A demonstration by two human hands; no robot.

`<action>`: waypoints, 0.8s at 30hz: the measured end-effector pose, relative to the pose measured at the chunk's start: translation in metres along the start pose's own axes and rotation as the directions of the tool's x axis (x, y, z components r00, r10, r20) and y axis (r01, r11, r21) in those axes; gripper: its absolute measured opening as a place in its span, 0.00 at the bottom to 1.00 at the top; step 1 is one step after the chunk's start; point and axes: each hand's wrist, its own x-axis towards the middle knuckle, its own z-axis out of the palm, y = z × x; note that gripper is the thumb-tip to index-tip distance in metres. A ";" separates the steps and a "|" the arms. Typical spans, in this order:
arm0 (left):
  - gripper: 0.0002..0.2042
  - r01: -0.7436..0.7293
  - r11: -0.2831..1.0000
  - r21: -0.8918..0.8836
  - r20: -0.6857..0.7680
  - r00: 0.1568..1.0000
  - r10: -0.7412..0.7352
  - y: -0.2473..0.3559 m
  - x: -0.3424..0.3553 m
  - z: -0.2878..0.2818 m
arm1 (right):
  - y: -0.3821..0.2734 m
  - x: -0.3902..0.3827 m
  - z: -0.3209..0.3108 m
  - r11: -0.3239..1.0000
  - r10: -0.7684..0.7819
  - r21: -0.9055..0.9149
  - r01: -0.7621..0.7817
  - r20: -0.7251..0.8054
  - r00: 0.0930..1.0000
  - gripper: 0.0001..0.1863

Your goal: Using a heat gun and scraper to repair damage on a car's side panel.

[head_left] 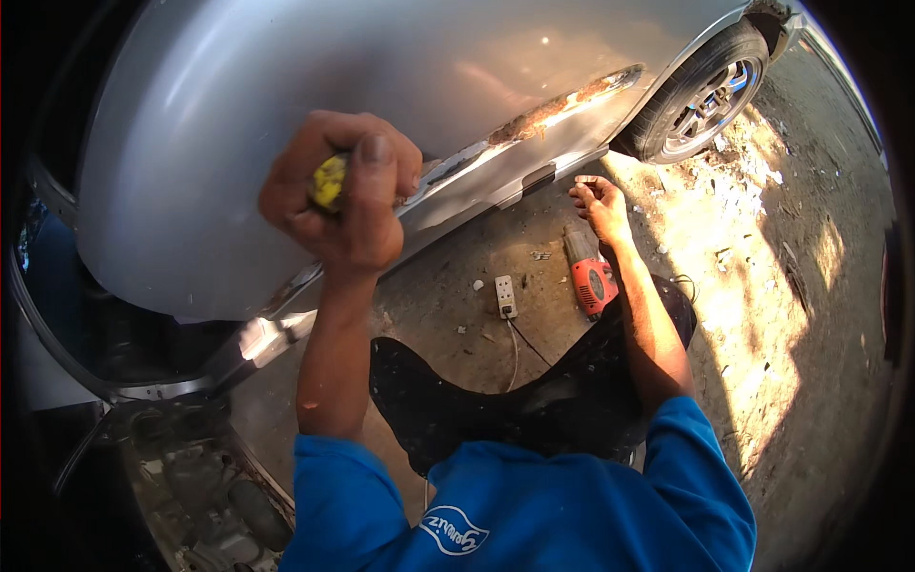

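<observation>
Clenched near the camera, the left hand (360,212) is closed around a yellow-handled tool (329,183), held before the lower part of a silver car panel (457,67); the working end is mostly covered by the fist, so its kind cannot be told for certain. Low along the panel, a rusty strip (562,105) is exposed toward the wheel (701,105), while the broad surface above is coated in silver. The work is judged to be only partly done, the strip being rough and uncovered. By the car's lower edge, the right hand (602,208) is held with fingers loosely curled, nothing being seen in it. Below, a red heat gun (591,280) and a white socket block (505,294) are laid on the ground (448,286).
</observation>
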 end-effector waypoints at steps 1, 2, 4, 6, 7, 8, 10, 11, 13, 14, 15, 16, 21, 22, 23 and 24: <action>0.07 0.000 0.992 0.128 0.023 1.000 -0.003 -0.019 -0.012 -0.011 | -0.014 -0.004 0.013 0.997 0.002 0.071 -0.005 0.034 0.999 0.08; 0.08 0.001 0.968 0.250 0.041 0.999 -0.011 -0.027 -0.020 -0.015 | -0.023 -0.010 0.022 0.991 0.006 0.133 -0.015 0.065 0.998 0.07; 0.08 0.030 0.978 0.206 0.068 0.997 -0.044 -0.022 -0.020 -0.009 | -0.012 -0.014 0.015 1.000 -0.020 0.010 0.019 0.139 0.990 0.07; 0.08 0.062 0.984 0.165 0.093 0.993 -0.078 -0.004 -0.019 -0.002 | -0.009 -0.016 0.009 0.999 0.019 -0.053 -0.012 0.131 0.991 0.07; 0.08 -0.008 0.999 0.052 0.117 0.993 0.002 0.011 -0.015 0.003 | -0.012 -0.018 0.009 0.996 -0.005 -0.082 0.016 0.139 0.990 0.07; 0.07 -0.076 0.995 -0.064 0.129 0.988 0.084 0.018 -0.014 0.006 | -0.016 -0.021 0.009 0.993 -0.029 -0.113 0.045 0.148 0.989 0.07; 0.07 -0.107 0.993 -0.057 0.127 0.985 0.113 0.003 -0.022 -0.004 | -0.021 -0.023 0.017 0.994 -0.040 -0.089 0.056 0.179 0.983 0.07; 0.08 -0.042 0.999 0.028 0.042 0.998 0.041 -0.011 -0.025 -0.010 | -0.019 -0.023 0.019 0.996 -0.027 -0.078 0.042 0.180 0.983 0.07; 0.10 0.034 0.995 0.091 -0.045 0.999 -0.030 -0.014 -0.021 -0.006 | -0.016 -0.021 0.014 0.997 -0.013 -0.075 0.024 0.147 0.989 0.07; 0.10 0.036 0.996 0.080 -0.043 0.999 -0.032 -0.009 -0.018 -0.005 | -0.015 -0.018 0.011 0.995 -0.031 -0.091 0.045 0.153 0.988 0.07; 0.09 -0.010 1.000 -0.023 -0.025 1.000 0.009 0.003 -0.010 -0.001 | -0.015 -0.018 0.011 0.993 -0.046 -0.103 0.064 0.168 0.985 0.06; 0.08 -0.053 0.990 -0.127 -0.012 0.999 0.052 0.009 -0.006 0.001 | -0.015 -0.020 0.011 0.993 -0.041 -0.104 0.059 0.166 0.985 0.06; 0.08 0.047 0.994 0.103 0.017 0.999 -0.049 -0.031 -0.016 -0.008 | -0.018 -0.013 0.012 0.994 -0.050 -0.090 0.064 0.144 0.988 0.06; 0.08 0.060 0.993 0.099 0.017 0.998 -0.062 -0.018 -0.015 0.001 | -0.014 -0.017 0.010 0.995 -0.039 -0.089 0.052 0.143 0.989 0.06; 0.08 0.021 1.000 0.006 0.026 0.999 -0.021 -0.002 -0.012 0.010 | -0.011 -0.018 0.007 0.996 -0.029 -0.085 0.040 0.132 0.991 0.07; 0.08 -0.033 0.996 -0.082 0.037 0.999 0.036 0.007 -0.006 0.015 | -0.013 -0.015 0.011 0.996 -0.031 -0.079 0.042 0.132 0.991 0.07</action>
